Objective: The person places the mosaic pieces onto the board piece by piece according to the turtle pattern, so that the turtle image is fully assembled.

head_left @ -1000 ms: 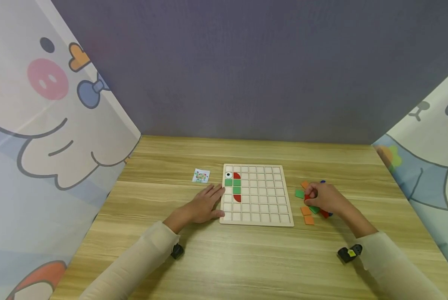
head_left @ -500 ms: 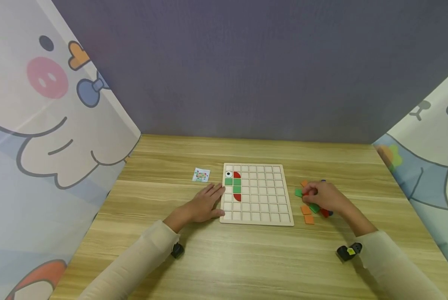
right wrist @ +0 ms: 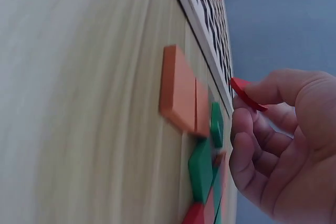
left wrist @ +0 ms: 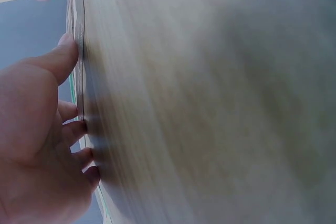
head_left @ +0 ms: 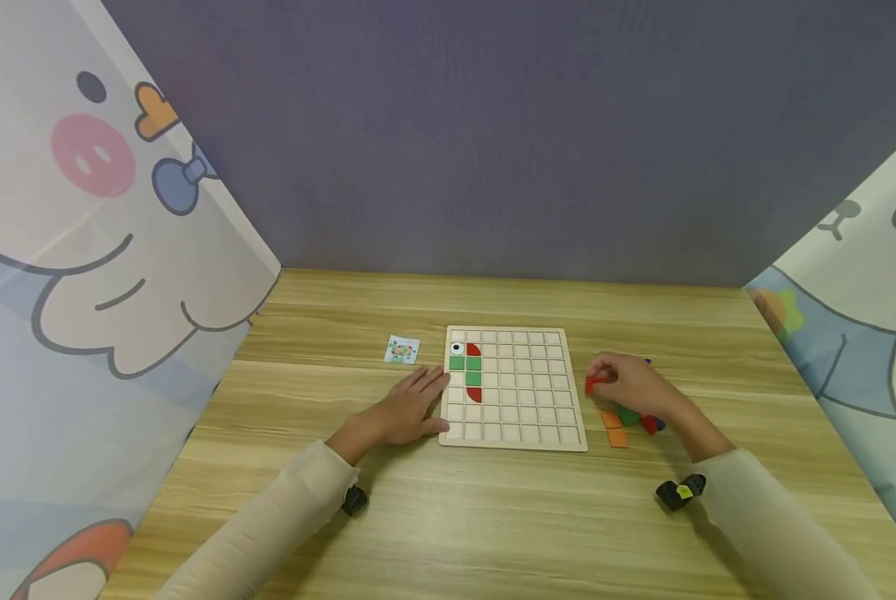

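My right hand (head_left: 631, 383) pinches a red tile (right wrist: 247, 94) with one curved edge between thumb and fingertips, just right of the board. The wooden grid board (head_left: 526, 408) lies flat on the table. My left hand (head_left: 406, 410) rests at its left edge, fingers extended and fingertips on the rim. In the board's left columns sit an eye tile (head_left: 457, 348), a red quarter-circle tile (head_left: 473, 349), several green square tiles (head_left: 473, 378) and a lower red quarter-circle tile (head_left: 474, 394).
Beside the board on the right lie orange square tiles (head_left: 614, 429), green tiles (head_left: 628, 416), a red tile (head_left: 648, 423) and blue tiles (head_left: 661, 424), partly under my right hand. A small picture card (head_left: 402, 350) lies left of the board. A grey wall (head_left: 508, 167) stands behind the table.
My right hand has taken the red tile from the loose pile and moved left with it toward the board. The left hand has stayed in place.
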The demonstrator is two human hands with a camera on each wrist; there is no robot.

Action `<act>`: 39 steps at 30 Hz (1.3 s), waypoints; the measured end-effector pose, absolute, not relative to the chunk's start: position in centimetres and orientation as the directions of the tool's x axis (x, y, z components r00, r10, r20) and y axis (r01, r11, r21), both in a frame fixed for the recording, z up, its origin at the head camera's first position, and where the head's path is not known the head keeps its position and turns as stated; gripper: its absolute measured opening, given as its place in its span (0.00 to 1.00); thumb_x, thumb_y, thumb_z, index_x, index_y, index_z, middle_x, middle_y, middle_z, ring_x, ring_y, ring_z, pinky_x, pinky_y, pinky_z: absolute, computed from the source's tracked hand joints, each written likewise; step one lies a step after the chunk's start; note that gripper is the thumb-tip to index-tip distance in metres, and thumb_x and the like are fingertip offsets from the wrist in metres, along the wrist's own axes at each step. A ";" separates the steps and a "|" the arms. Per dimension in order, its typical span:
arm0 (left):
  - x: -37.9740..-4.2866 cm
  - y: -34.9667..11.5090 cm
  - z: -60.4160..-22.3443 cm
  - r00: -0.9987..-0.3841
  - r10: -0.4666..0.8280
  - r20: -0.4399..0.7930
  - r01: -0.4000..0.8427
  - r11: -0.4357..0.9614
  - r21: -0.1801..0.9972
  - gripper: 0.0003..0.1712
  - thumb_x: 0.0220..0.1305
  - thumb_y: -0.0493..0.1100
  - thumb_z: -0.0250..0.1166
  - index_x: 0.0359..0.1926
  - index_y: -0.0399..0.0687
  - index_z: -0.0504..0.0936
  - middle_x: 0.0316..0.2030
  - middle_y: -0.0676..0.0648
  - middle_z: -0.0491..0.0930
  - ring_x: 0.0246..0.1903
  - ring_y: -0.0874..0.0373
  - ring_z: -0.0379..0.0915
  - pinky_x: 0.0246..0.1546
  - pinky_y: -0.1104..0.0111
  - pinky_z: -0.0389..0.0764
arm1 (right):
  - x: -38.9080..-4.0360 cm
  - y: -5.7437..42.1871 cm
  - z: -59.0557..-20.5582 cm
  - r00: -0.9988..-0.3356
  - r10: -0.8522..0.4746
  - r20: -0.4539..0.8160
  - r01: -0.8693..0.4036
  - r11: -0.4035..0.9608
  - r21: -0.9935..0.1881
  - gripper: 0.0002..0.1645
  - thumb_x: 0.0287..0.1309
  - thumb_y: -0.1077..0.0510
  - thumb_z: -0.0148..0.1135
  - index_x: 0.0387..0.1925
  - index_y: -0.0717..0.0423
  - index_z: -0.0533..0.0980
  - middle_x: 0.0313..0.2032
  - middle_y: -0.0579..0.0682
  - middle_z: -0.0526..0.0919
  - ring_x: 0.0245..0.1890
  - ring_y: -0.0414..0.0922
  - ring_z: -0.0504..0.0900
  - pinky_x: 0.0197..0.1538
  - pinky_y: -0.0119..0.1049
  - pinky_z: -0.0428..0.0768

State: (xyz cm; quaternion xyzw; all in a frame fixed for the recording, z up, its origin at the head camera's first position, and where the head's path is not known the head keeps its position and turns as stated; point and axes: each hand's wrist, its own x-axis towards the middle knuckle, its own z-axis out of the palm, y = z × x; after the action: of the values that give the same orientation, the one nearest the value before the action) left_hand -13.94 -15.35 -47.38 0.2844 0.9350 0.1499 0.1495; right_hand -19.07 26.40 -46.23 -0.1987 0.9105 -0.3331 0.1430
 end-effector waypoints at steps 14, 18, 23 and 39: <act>-13.9 -15.4 -47.3 -0.793 0.573 -0.207 0.481 0.798 0.364 0.47 0.75 0.60 0.57 0.80 0.38 0.50 0.80 0.37 0.48 0.80 0.36 0.39 0.80 0.45 0.48 | -20.0 23.6 -46.0 -0.888 -0.435 -0.148 -0.204 0.663 -0.720 0.06 0.66 0.57 0.66 0.40 0.52 0.76 0.36 0.49 0.82 0.31 0.44 0.74 0.32 0.33 0.74; -13.9 -15.4 -47.4 -0.796 0.570 -0.206 0.479 0.800 0.362 0.47 0.75 0.60 0.57 0.80 0.39 0.50 0.81 0.37 0.48 0.80 0.36 0.40 0.80 0.45 0.48 | -20.3 23.0 -45.9 -0.882 -0.456 -0.121 -0.244 0.661 -0.710 0.06 0.66 0.57 0.67 0.40 0.51 0.77 0.35 0.48 0.80 0.32 0.44 0.74 0.32 0.33 0.74; -13.8 -15.4 -47.4 -0.796 0.569 -0.204 0.480 0.800 0.360 0.47 0.75 0.60 0.57 0.80 0.38 0.50 0.80 0.37 0.48 0.80 0.36 0.40 0.80 0.45 0.48 | -20.6 22.2 -45.7 -0.861 -0.498 -0.103 -0.286 0.642 -0.711 0.13 0.68 0.58 0.64 0.52 0.54 0.81 0.32 0.48 0.77 0.31 0.44 0.72 0.32 0.32 0.73; -14.0 -15.5 -47.2 -0.793 0.579 -0.189 0.492 0.792 0.361 0.47 0.74 0.59 0.58 0.80 0.37 0.51 0.80 0.36 0.50 0.80 0.35 0.42 0.79 0.44 0.51 | -21.8 18.1 -45.3 -0.862 -0.496 -0.102 -0.264 0.613 -0.745 0.10 0.70 0.53 0.63 0.47 0.53 0.79 0.35 0.49 0.88 0.33 0.48 0.82 0.34 0.38 0.76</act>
State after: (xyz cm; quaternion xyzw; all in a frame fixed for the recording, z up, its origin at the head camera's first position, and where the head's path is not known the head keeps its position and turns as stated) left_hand -13.98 -15.46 -47.23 0.2862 0.9353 0.1480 0.1464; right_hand -21.84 18.11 -45.27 -0.2149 0.8852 -0.3840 0.1511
